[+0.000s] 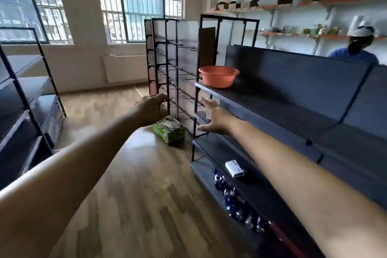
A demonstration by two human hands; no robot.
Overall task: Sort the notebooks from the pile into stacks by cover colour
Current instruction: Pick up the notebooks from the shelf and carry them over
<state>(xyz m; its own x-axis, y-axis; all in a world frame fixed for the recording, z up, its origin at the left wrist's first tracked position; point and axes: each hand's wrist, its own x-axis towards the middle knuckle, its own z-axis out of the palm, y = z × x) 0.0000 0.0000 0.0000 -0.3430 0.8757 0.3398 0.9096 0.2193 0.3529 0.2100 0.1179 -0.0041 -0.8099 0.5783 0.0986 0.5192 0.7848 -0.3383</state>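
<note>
Wood-plank flooring [146, 195] and dark shelving [293, 115] are seen beneath 2 outstretched bare arms. The left hand [154, 109] is held out with its fingers curled over; whether anything is gripped cannot be told. The right hand [211, 118] is spread flat with fingers straight and nothing held, just beside the shelving's end post. Below and between the 2 hands a green carton [168, 131] is set on the floor, its contents unclear; the left hand is judged the nearer. Farther out, a wire peg rack [167, 65] and an orange basin [218, 76] are seen. No pile of notebooks can be made out, so its direction from the hands cannot be told.
</note>
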